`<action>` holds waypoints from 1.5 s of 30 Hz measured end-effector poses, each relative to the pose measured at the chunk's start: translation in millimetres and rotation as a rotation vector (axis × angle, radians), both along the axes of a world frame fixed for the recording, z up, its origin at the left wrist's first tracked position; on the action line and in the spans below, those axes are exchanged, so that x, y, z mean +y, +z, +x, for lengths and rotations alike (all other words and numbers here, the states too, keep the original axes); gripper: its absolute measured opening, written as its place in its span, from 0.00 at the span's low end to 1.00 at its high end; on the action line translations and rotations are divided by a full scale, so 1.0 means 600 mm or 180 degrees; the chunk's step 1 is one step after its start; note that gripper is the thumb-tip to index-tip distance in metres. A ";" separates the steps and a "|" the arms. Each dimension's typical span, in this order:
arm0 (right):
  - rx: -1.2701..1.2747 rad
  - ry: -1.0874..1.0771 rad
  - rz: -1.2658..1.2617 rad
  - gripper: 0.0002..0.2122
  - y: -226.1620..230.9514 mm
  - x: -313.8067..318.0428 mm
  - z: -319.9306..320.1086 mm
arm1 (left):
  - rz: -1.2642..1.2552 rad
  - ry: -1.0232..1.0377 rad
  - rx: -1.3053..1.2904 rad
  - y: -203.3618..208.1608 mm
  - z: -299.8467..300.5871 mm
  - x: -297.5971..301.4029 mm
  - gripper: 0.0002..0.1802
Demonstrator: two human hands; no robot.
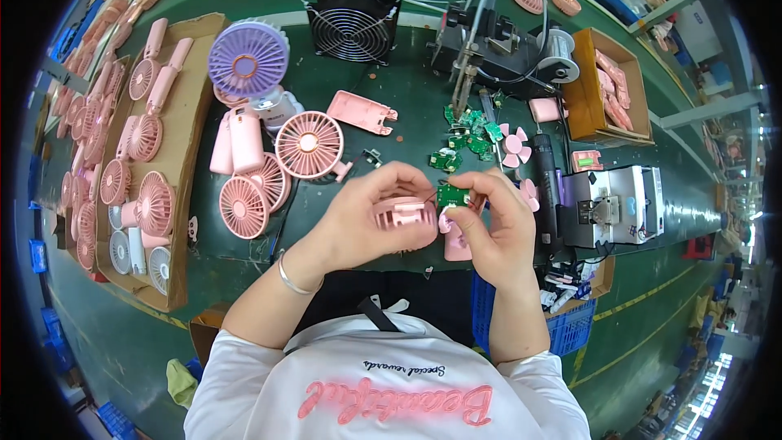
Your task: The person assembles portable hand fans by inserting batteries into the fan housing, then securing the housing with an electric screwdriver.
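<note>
Close to the table's near edge, my left hand [371, 208] is closed around a small pink fan head [405, 213]. My right hand [493, 224] pinches a small green circuit board [452, 195] between thumb and fingers, just right of the fan head. Below the board, a pink handle piece [458, 246] hangs or rests by my right fingers; whether it is gripped too I cannot tell. Thin wires seem to run between the board and the fan head. Beyond my hands lies a pile of green circuit boards [471, 132], with a pink fan blade [515, 147] beside it.
A cardboard tray [186, 220] of pink fans stands at left, with a purple fan [248, 59] and loose pink fans [309, 144] beside it. At the back are a black cooling fan [353, 26] and a soldering machine [489, 53]. A wooden box [582, 106] holds pink parts.
</note>
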State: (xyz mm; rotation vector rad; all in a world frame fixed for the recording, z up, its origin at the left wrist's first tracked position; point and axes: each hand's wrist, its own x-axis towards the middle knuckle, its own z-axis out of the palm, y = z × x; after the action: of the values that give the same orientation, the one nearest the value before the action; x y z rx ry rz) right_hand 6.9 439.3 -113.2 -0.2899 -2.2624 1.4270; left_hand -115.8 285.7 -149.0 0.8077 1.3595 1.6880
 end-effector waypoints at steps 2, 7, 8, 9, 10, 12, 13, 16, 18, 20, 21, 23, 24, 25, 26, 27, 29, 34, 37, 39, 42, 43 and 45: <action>0.0159 0.0034 0.0089 0.14 -0.001 -0.008 0.007 | 0.0138 0.0182 0.1014 -0.006 0.013 -0.020 0.33; 0.0058 0.0006 -0.0625 0.18 0.005 -0.038 0.034 | -0.0529 0.0598 0.1663 -0.001 0.044 -0.080 0.31; -0.0001 -0.0052 -0.0989 0.19 0.006 -0.047 0.041 | -0.0255 0.0837 0.1805 -0.003 0.046 -0.092 0.30; -0.0055 0.0115 -0.1504 0.22 0.005 -0.052 0.047 | -0.0193 0.1066 0.1969 0.000 0.050 -0.105 0.28; -0.0001 0.0320 -0.1894 0.22 -0.008 -0.053 0.051 | -0.0088 0.1139 0.2308 0.004 0.045 -0.115 0.29; -0.0097 0.0724 -0.2691 0.25 -0.022 -0.061 0.061 | -0.0013 0.1276 0.2793 0.009 0.043 -0.130 0.29; -0.0204 0.0962 -0.3153 0.26 -0.024 -0.065 0.063 | 0.0085 0.1398 0.3002 0.013 0.044 -0.132 0.28; -0.0547 0.1165 -0.3692 0.28 -0.044 -0.086 0.077 | 0.0450 0.1522 0.3229 0.000 0.053 -0.131 0.23; -0.0562 0.0932 -0.3464 0.22 -0.036 -0.110 0.081 | 0.0608 0.1125 0.2881 -0.008 0.067 -0.135 0.21; -0.0768 0.1101 -0.3310 0.18 -0.027 -0.103 0.090 | 0.1016 0.1071 0.3678 -0.003 0.065 -0.125 0.21; -0.0543 0.0808 -0.3140 0.18 -0.023 -0.116 0.088 | 0.1035 0.0995 0.3672 0.000 0.064 -0.124 0.22; -0.0577 0.0541 -0.3099 0.16 -0.023 -0.117 0.094 | 0.0422 0.1591 0.3098 -0.010 0.079 -0.120 0.31; -0.0452 0.0379 -0.3197 0.16 -0.028 -0.119 0.097 | 0.0713 0.1877 0.1276 -0.013 0.093 -0.101 0.40; 0.0025 0.0439 -0.3477 0.16 -0.016 -0.126 0.090 | 0.0906 0.1528 0.0689 -0.026 0.095 -0.096 0.41; 0.0509 0.0499 -0.3744 0.17 -0.003 -0.131 0.084 | 0.1086 0.1174 0.0102 -0.036 0.095 -0.090 0.42; 0.0510 0.0579 -0.3881 0.18 -0.021 -0.124 0.091 | 0.1039 0.0564 -0.0885 -0.039 0.109 -0.088 0.42; 0.0808 0.0507 -0.3535 0.19 -0.018 -0.123 0.087 | 0.0738 -0.0429 -0.1710 -0.039 0.123 -0.087 0.53; 0.1317 0.0309 -0.3722 0.23 -0.013 -0.117 0.082 | 0.0805 -0.0513 -0.1560 -0.062 0.162 -0.073 0.54; 0.1212 0.0248 -0.3396 0.23 -0.018 -0.101 0.087 | -0.0019 -0.0877 -0.1595 -0.033 0.144 -0.069 0.43; 0.1229 -0.0072 -0.3227 0.23 -0.033 -0.092 0.096 | 0.0066 -0.0500 -0.1961 -0.027 0.141 -0.065 0.26; 0.0681 -0.0112 -0.3061 0.28 -0.044 -0.066 0.100 | -0.0257 -0.0214 -0.2116 -0.017 0.140 -0.067 0.21; 0.0504 -0.0166 -0.2876 0.25 -0.040 -0.063 0.097 | -0.0298 -0.0284 -0.2046 -0.013 0.138 -0.068 0.20; 0.0088 -0.0012 -0.2842 0.24 -0.035 -0.055 0.093 | -0.0308 -0.0420 -0.2080 0.009 0.133 -0.067 0.17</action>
State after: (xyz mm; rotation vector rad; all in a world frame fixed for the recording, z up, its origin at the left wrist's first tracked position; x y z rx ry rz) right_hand 63.0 406.5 -134.1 -0.5289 -1.4585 2.3351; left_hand -36.1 245.8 -143.7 0.2383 0.8996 1.5725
